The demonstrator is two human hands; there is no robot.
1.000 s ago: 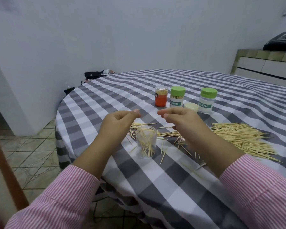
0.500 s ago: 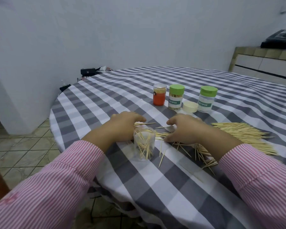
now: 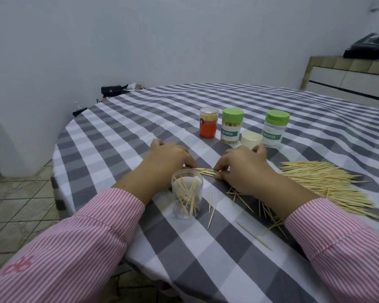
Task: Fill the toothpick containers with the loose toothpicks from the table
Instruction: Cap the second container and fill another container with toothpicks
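Note:
An open clear container [image 3: 187, 193] with a few toothpicks inside stands near the table's front. Just behind it lies a small bundle of toothpicks [image 3: 205, 171]; my left hand [image 3: 169, 158] pinches its left end and my right hand [image 3: 243, 167] pinches its right end, both palms down on the checked cloth. A big heap of loose toothpicks [image 3: 324, 184] spreads to the right, partly under my right forearm. Stray toothpicks [image 3: 212, 212] lie in front of the container.
Behind my hands stand an orange container [image 3: 208, 125], a full green-lidded container [image 3: 231, 125], an emptier green-lidded one [image 3: 275, 127] and a loose cream lid [image 3: 251, 138]. The round table's edge [image 3: 59, 147] drops off at left. A tiled counter [image 3: 346, 82] is at back right.
Both hands came down from mid-air onto the cloth and closed in on the small bundle of toothpicks behind the clear container. The camera tilted slightly.

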